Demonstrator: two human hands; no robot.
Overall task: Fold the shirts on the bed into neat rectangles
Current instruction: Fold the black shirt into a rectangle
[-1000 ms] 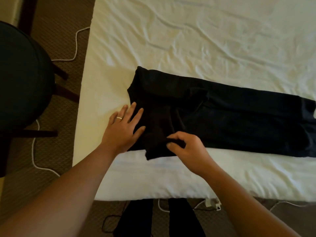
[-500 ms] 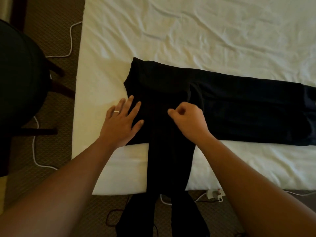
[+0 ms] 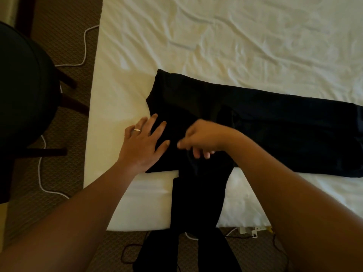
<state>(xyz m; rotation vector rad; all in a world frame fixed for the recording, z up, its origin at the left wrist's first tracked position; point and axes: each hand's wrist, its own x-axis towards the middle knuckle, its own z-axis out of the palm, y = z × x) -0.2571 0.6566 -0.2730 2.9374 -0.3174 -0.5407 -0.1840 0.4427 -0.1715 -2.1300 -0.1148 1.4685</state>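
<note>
Left hand [image 3: 144, 143] spread flat, pinning soft black fabric shirt [image 3: 275, 124] on white-sheeted bed [image 3: 216, 36]; right hand [image 3: 200, 138] pinching sleeve. Limp, light, likely shifts; grip seams.

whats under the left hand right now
The left hand lies flat, fingers on the black shirt, heel on the white sheet. The fabric beneath the palm is hidden.

Warm, dim indoor light leaves the white bed sheet [image 3: 235, 46] as the brightest area, its wrinkles picked out by soft shadows. The black shirt [image 3: 275, 130] is so dark its folds barely read, the right hand [image 3: 202, 140] is motion-blurred, and the wide lens bows the bed's edges.
</note>
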